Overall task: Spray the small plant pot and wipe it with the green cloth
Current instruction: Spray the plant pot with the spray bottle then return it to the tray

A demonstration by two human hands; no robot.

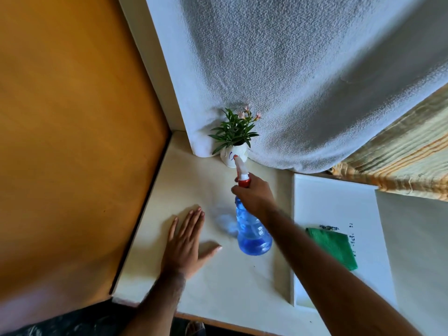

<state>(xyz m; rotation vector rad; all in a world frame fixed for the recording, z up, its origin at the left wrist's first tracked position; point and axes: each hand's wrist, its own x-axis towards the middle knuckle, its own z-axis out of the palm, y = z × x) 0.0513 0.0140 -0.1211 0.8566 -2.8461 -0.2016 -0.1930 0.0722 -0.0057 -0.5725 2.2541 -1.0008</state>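
Observation:
A small white plant pot [229,158] with green leaves and pink flowers stands at the back of the cream table [213,282], against the white curtain. My right hand [254,194] grips the neck of a blue spray bottle [252,235] with a white and red nozzle; the nozzle tip is right at the pot's front. The bottle is tilted, its base toward me. My left hand [188,241] lies flat on the table, fingers spread, left of the bottle. A folded green cloth [333,246] lies to the right on a white board.
An orange wall [72,141] borders the table on the left. A white curtain [303,81] hangs behind the pot. The white board [339,207] covers the table's right side, with a striped fabric [400,161] beyond it.

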